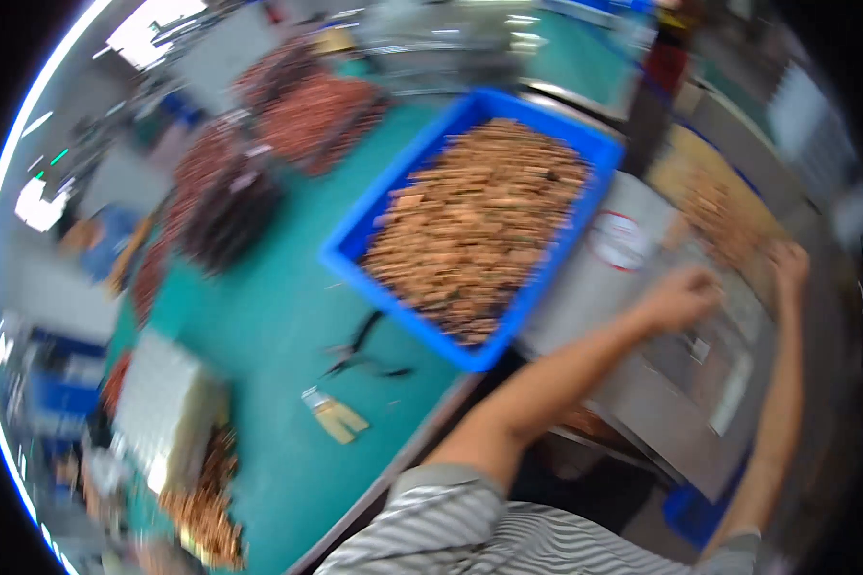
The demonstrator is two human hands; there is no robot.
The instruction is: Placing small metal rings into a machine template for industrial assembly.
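Observation:
My left hand (pixel 684 297) is over a grey metal machine top at the right, its fingers curled in; whether anything is inside them is hidden. Farther right, my right hand (pixel 788 266) is at the near right end of a yellowish tray (pixel 681 153), its fingers smeared by motion. Small orange-brown pieces (pixel 714 216) lie loose in that tray, just beyond both hands. Left of the machine, a blue bin (pixel 350 257) holds a large heap of similar small brown pieces (pixel 475 225).
On the green table (pixel 288 316) lie dark-handled pliers (pixel 360 356) and a pale yellow forked piece (pixel 336 417). Reddish and dark bundles (pixel 316 115) pile up at the far left. A white block-shaped stack (pixel 168 402) stands near left, beside more brown pieces (pixel 206 498).

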